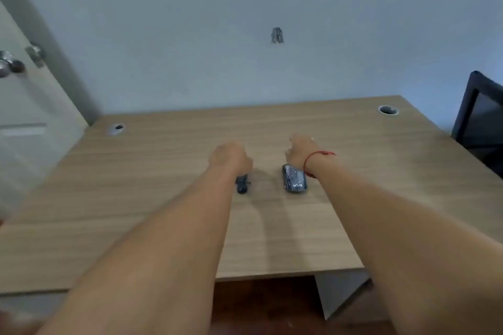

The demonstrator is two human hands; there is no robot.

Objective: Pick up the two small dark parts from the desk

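Observation:
Both my arms reach out over a wooden desk (163, 171). My left hand (230, 156) is curled like a fist, and a small black cylindrical object (241, 185) sticks out from under its heel toward me. My right hand (299, 148) wears a red string at the wrist and hovers past a black wrapped pack with white lettering (295, 179), which lies on the desk just under the wrist. Its fingers point away from me, look relaxed, and hold nothing that I can see. The two dark objects lie about a hand's width apart.
The desk has a cable hole at the back left (117, 128) and another at the back right (388, 110). A dark chair (481, 122) stands at the right edge. A door with a metal knob (11, 64) is on the left. A plain wall lies behind.

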